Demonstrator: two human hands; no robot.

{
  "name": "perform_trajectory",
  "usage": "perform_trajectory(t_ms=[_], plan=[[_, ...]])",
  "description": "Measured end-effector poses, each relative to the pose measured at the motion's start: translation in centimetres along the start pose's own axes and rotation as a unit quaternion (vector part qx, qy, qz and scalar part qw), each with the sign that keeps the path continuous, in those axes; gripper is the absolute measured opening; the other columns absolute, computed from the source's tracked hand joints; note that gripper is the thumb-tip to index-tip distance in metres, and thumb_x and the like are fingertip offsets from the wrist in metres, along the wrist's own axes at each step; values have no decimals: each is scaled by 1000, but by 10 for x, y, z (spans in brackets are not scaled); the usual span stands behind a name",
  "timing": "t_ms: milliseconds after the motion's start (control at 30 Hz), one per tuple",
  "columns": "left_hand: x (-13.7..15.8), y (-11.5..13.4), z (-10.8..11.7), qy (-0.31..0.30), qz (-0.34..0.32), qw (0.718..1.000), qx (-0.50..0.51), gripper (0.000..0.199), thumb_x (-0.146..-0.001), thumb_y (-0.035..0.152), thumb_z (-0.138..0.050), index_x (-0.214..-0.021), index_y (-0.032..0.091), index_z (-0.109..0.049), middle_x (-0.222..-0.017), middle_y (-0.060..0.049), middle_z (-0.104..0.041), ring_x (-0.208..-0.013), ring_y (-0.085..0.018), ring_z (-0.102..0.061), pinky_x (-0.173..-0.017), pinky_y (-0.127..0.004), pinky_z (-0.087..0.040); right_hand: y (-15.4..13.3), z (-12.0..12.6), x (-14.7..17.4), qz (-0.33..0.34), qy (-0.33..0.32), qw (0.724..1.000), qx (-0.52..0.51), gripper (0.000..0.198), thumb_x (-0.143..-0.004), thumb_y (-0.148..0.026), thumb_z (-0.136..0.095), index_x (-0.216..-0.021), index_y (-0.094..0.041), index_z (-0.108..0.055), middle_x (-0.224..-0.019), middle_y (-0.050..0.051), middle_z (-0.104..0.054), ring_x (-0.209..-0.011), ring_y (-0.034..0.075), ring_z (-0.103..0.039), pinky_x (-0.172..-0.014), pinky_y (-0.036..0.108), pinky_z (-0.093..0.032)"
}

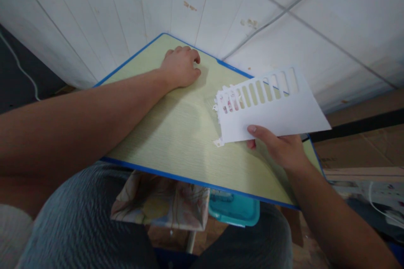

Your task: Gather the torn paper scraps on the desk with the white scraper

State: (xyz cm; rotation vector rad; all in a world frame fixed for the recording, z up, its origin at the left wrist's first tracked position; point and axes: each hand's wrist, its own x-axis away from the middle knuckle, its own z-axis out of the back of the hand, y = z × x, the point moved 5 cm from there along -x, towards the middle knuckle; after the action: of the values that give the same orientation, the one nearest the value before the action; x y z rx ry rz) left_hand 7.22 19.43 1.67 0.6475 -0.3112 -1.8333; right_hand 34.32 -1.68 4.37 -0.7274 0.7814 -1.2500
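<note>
My right hand [279, 147] grips a white slotted paper sheet [274, 119] by its lower edge, thumb on top and the other fingers mostly hidden beneath. A row of long rounded slots runs along the sheet's upper part. At its left end, beneath the slots, show small cut-out paper pieces [217, 107] with ragged white edges and some pink print. The sheet is held tilted above the table. My left hand [181, 66] rests on the tabletop near the far edge, fingers loosely curled, a gap between thumb and forefinger, with nothing visible in it.
The pale yellow-green table [164, 128] has a blue rim and stands against a white panelled wall [126, 17]. A grey cable [274, 21] runs down the wall. Below the front edge are a patterned cloth [167, 206] and a turquoise container [235, 210]. Cardboard [362, 147] stands at right.
</note>
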Motion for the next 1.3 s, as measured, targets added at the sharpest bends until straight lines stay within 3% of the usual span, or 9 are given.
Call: perform_trajectory(t_ms=[133,267,400,633,967,1167,1300], plan=[[1,1,0,0,-9,1000,-30,54,-98,43,-69,-149,35,-81,-161,-4,-73,-152,-38,-57,-141,-63,-39,-2,1,0,-6,32,999,-14,48,-101,-58,-87,-64,-31,-71,-61,4,-71,-58,27,-69,-59,43,-64],[1,1,0,2,-7,1000,-20,56,-95,44,-71,-149,38,-82,-158,-1,-75,-154,-39,-57,-142,-63,-38,4,-1,-2,-11,14,1000,-5,49,-102,-61,-86,-66,-31,-71,-63,5,-72,-60,28,-69,-63,45,-65],[-2,1,-1,9,-6,999,-38,57,-93,40,-68,-148,33,-84,-158,-6,-75,-155,-41,-59,-139,-63,-40,5,0,-1,-8,22,1000,-1,51,-102,-64,-88,-67,-31,-70,-63,5,-71,-60,27,-68,-61,45,-65],[-2,-3,-3,-12,6,1000,26,80,-81,61,-78,-159,44,-76,-159,3,-76,-165,-44,-45,-145,-64,-28,-2,-4,0,-7,2,1000,-7,56,-99,-72,-89,-67,-29,-72,-63,6,-70,-59,27,-68,-59,45,-64],[-6,-8,-7,-27,12,999,20,89,-78,65,-74,-165,46,-72,-155,5,-77,-169,-41,-41,-146,-60,-26,-4,-7,1,-4,12,1000,-7,62,-96,-81,-88,-67,-29,-72,-63,4,-72,-59,25,-68,-59,42,-64],[-7,-9,-8,-27,-6,1000,10,82,-86,70,-66,-164,43,-72,-152,5,-79,-165,-39,-42,-145,-62,-25,0,-2,2,8,5,1000,21,61,-95,-75,-92,-63,-29,-70,-63,4,-72,-62,26,-71,-63,42,-67],[-5,-7,-7,-32,-6,999,0,78,-88,69,-67,-164,50,-71,-148,9,-81,-167,-39,-40,-144,-64,-25,1,1,4,7,-4,1000,6,53,-96,-63,-94,-63,-29,-70,-63,4,-73,-61,26,-71,-60,41,-66]])
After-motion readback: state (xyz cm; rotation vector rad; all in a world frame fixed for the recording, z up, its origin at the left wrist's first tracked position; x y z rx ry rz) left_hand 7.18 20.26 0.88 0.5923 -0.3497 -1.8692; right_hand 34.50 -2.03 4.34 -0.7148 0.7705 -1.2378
